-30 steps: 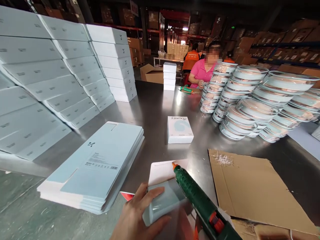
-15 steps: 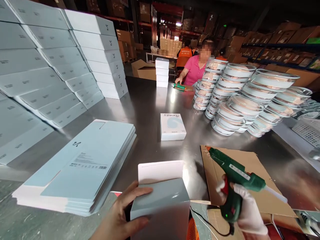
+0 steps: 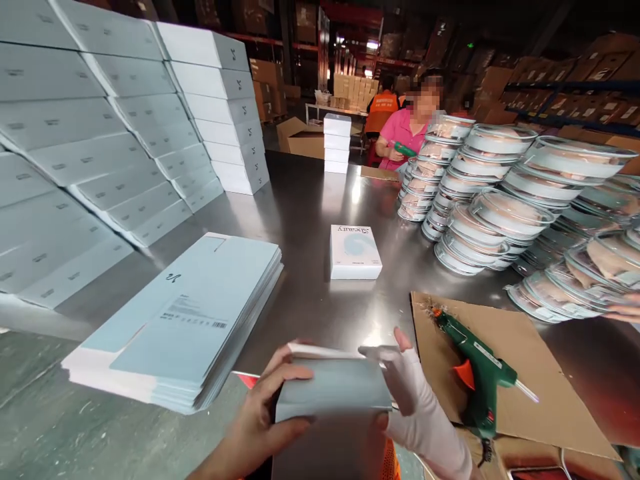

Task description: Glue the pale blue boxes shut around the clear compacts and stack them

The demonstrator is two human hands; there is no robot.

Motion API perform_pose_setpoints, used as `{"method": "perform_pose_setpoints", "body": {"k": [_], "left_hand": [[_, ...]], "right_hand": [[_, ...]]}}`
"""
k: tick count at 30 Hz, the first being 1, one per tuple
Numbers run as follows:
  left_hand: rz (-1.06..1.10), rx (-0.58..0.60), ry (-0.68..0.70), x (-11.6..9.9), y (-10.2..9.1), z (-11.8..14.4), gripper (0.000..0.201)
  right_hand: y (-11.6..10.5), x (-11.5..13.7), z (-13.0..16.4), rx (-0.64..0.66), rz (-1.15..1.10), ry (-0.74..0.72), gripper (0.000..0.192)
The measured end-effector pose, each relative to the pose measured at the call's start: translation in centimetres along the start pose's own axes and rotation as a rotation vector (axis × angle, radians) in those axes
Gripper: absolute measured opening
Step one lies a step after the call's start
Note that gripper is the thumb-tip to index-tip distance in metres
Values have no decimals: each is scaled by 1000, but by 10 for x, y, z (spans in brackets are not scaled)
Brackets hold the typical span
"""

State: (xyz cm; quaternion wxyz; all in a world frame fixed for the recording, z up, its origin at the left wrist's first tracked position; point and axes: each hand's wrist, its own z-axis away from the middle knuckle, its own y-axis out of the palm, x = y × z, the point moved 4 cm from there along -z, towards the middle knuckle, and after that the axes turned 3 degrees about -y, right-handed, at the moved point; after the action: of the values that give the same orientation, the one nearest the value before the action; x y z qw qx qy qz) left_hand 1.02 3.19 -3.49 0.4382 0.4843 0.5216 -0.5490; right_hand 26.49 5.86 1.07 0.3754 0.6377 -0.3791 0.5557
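A pale blue folded carton box (image 3: 333, 393) stands at the near edge of the steel table (image 3: 300, 220), gripped from both sides. My left hand (image 3: 260, 417), bare, clasps its left side. On the right side and the top flap presses my right hand (image 3: 415, 400) in a white glove. A green glue gun (image 3: 475, 377) lies on its own on a sheet of brown cardboard (image 3: 540, 387) just right of my right hand.
A stack of flat blue carton blanks (image 3: 185, 320) lies to the left. One finished white box (image 3: 354, 251) sits mid-table. Stacks of white boxes (image 3: 100, 147) fill the left, stacked clear-lidded round containers (image 3: 500, 193) the right. A person in a pink top (image 3: 405, 133) works at the far end.
My right hand put the glue gun down on the cardboard and came over to the box's right side. The box's top flap, upright before, is now folded down.
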Motion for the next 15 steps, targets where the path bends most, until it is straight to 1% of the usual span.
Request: {"method": "perform_pose_setpoints", "body": {"k": [2, 3, 4, 5, 6, 8, 9, 10, 12, 13, 14, 15], "left_hand": [[213, -64, 112, -2, 3, -1, 37], [296, -101, 154, -4, 3, -1, 37], [334, -124, 191, -8, 2, -2, 38], [316, -118, 220, -12, 2, -3, 38], [251, -74, 241, -16, 2, -3, 36], [76, 54, 242, -23, 1, -5, 24], [7, 109, 222, -24, -1, -6, 21], [-40, 150, 188, -24, -3, -6, 23], [-71, 183, 126, -22, -9, -9, 32], [-63, 171, 121, -23, -13, -10, 35], [-45, 133, 122, -24, -18, -12, 35], [-15, 52, 122, -25, -24, -14, 34]], "right_hand": [[9, -4, -5, 20, 83, -61, 93], [10, -4, -5, 18, 168, -102, 89], [10, -2, -4, 32, 269, -149, 88], [10, 2, -3, 55, 376, -202, 89], [11, 6, -2, 82, 473, -260, 90], [14, 16, -2, 151, 600, -354, 88], [15, 19, -3, 171, 629, -374, 85], [15, 23, -4, 186, 640, -380, 82], [13, 27, -4, 208, 637, -366, 78], [11, 27, -4, 203, 615, -343, 76], [6, 27, -3, 176, 554, -290, 74], [0, 25, -1, 130, 464, -219, 71]]}}
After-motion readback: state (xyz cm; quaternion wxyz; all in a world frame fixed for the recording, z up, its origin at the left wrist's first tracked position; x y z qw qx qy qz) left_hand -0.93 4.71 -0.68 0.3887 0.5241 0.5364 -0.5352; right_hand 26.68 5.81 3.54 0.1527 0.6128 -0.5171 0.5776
